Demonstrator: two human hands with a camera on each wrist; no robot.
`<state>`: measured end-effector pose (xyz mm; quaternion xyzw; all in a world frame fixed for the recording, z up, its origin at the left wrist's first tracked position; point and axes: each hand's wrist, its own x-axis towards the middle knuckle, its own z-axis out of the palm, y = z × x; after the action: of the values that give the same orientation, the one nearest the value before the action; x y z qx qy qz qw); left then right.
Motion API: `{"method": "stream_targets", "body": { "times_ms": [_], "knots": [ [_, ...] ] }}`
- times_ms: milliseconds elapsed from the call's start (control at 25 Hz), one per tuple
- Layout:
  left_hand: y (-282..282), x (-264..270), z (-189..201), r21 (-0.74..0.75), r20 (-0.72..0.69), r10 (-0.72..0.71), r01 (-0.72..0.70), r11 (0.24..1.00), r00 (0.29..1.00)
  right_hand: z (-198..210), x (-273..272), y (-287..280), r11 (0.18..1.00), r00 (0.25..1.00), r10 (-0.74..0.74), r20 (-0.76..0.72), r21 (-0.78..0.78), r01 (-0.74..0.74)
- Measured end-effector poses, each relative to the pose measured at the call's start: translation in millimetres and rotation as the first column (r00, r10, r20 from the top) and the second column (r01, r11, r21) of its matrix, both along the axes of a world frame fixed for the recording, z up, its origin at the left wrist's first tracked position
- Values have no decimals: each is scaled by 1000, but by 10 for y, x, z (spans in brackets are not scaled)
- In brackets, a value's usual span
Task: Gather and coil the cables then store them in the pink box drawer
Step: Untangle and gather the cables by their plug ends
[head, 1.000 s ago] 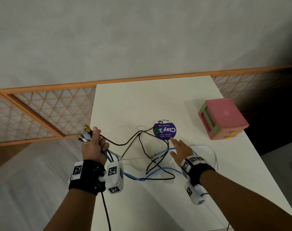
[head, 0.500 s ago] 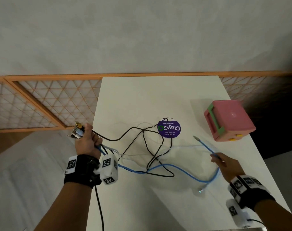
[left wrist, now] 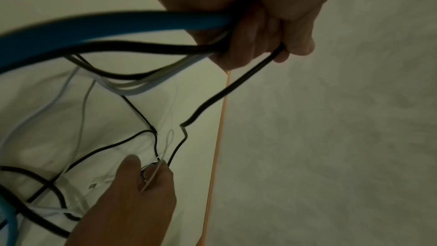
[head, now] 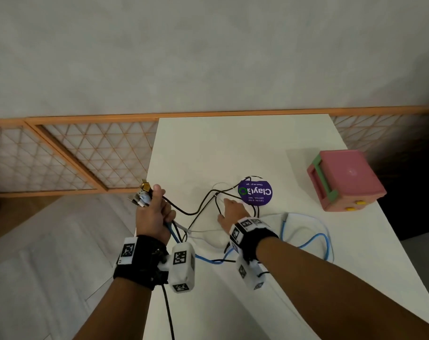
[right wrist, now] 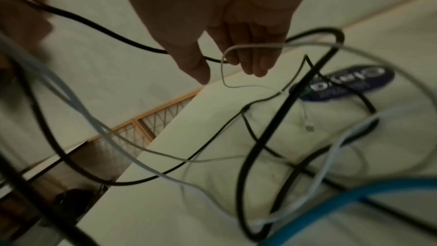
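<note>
Left hand (head: 154,214) is gripping cable ends (head: 141,197) off the counter (head: 233,148) edge | right hand (head: 233,212) is reaching into loose cables (head: 203,207), grasp unclear | pink box (head: 343,180) is sitting far right.

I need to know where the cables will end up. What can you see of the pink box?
The pink box is a small cube with a plain pink top, seemingly plastic. A green frame rims its left face, and two yellow knobs sit on its near side. It stands upright at the white table's right edge, touched by neither hand nor cable.
</note>
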<state>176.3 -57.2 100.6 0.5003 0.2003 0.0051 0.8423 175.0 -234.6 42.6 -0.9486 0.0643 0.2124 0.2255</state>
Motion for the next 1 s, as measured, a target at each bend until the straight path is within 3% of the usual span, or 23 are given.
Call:
{"method": "stream_targets", "body": {
  "times_ms": [120, 240, 320, 360, 440, 480, 560, 680, 800, 920, 1000],
  "knots": [
    [79, 46, 27, 15, 15, 26, -26, 1000, 1000, 66, -105, -12, 972, 997, -73, 15, 223, 68],
    [252, 133, -29, -36, 22, 90, -90, 995, 996, 339, -404, -367, 881, 996, 8, 85, 470, -47],
    [352, 178, -65, -58, 17, 139, -137, 989, 990, 603, -632, -803, 679, 973, -224, 56, 725, 114],
    [392, 193, -85, -64, 12, 154, -153, 986, 988, 693, -732, -1076, 527, 902, -431, 14, 815, 240],
    [467, 189, -127, -75, 2, 171, -170, 983, 985, 761, -925, -1590, 158, 667, -723, -180, 897, 413],
    [490, 175, -151, -81, 0, 174, -174, 981, 985, 733, -1009, -1779, 81, 566, -792, -228, 880, 468],
    [507, 121, -168, -89, -14, 168, -168, 982, 986, 594, -1097, -1951, 159, 513, -833, -206, 799, 580],
    [472, 38, -137, -84, -22, 135, -137, 987, 991, 260, -1117, -1942, 291, 538, -825, -173, 685, 668],
    [497, -7, -91, -73, 19, 94, -92, 993, 995, -163, -1098, -1991, 351, 525, -824, -215, 534, 769],
    [604, -63, -22, -88, 41, 68, -64, 994, 997, -431, -1132, -2040, 369, 462, -858, -225, 356, 858],
    [688, -123, 14, -119, 23, 70, -67, 991, 997, -439, -1147, -2070, 420, 431, -901, -49, 153, 895]
  ]
}}
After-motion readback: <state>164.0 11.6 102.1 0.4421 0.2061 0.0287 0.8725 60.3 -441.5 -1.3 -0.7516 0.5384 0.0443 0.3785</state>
